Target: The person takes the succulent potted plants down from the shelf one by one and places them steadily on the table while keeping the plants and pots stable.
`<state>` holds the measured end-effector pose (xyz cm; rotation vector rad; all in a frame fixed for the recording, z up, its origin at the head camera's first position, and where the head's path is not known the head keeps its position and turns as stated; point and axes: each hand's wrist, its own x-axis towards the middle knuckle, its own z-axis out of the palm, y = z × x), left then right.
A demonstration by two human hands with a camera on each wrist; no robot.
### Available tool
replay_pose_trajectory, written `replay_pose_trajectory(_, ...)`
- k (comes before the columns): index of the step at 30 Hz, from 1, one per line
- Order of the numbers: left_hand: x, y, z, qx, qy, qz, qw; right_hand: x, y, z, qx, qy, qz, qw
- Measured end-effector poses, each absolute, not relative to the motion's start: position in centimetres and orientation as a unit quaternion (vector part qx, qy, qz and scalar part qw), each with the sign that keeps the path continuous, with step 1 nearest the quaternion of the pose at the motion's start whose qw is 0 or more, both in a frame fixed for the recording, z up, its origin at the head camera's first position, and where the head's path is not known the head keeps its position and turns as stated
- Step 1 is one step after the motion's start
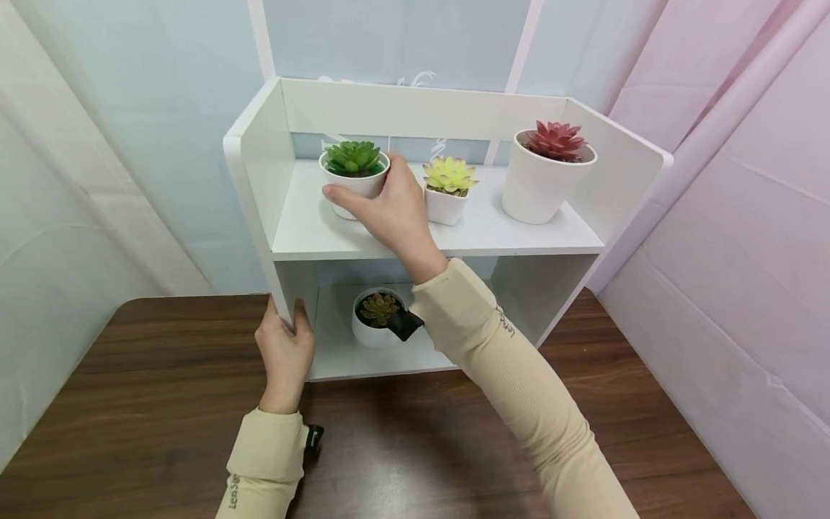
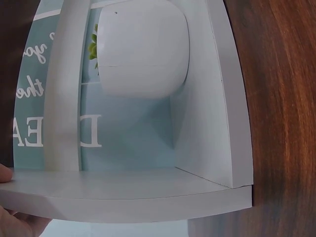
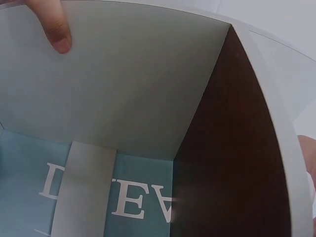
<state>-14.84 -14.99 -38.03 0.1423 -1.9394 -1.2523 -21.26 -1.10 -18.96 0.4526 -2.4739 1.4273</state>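
Observation:
A white two-tier shelf (image 1: 441, 254) stands on the wooden table. My right hand (image 1: 395, 209) grips a white potted green succulent (image 1: 372, 186) at the left end of the upper tier, thumb in front and fingers round the pot's right side. Beside that hand sits a small potted yellow-green succulent (image 1: 446, 205). My left hand (image 1: 285, 349) holds the front edge of the shelf's left side panel (image 1: 256, 194), its thumb on the inner face. In the right wrist view the left thumb (image 3: 52, 27) presses that panel, while part of my right hand (image 3: 308, 153) appears at the right edge.
A larger white pot with a red succulent (image 1: 538, 187) stands at the upper tier's right end. On the lower tier sits a round white pot with a brownish succulent (image 1: 371, 335), partly behind the black wrist camera (image 1: 405, 324). Curtains (image 1: 733, 216) hang around the dark wooden table (image 1: 162, 389).

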Motion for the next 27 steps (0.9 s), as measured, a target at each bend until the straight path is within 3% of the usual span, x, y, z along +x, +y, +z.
replay_pose_trajectory(27, -14.79, -14.99, -38.13, 0.048, -0.764, -0.496, 0.410, -20.81, -0.66, -18.62, 0.151, -0.838, 0.514, 0.099)
